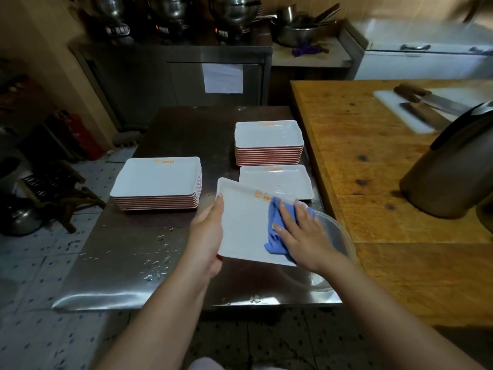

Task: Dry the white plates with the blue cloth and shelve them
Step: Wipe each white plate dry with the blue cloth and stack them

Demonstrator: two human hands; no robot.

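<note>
A white rectangular plate (242, 225) with orange print is held tilted above the steel table (128, 252). My left hand (206, 236) grips its left edge, thumb on top. My right hand (301, 236) lies flat on the blue cloth (274, 228) and presses it onto the plate's right half. A single white plate (277, 180) lies on the table just behind. One stack of white plates (160, 180) stands at the left of the table, and another stack (269, 140) stands at the back right.
A clear plastic bowl (336, 236) sits under my right hand at the table's right edge. To the right is a wooden counter (360, 145) with a brown jug (450, 169), a white cutting board (408, 113) and cleavers (432, 100). Water drops lie on the table front.
</note>
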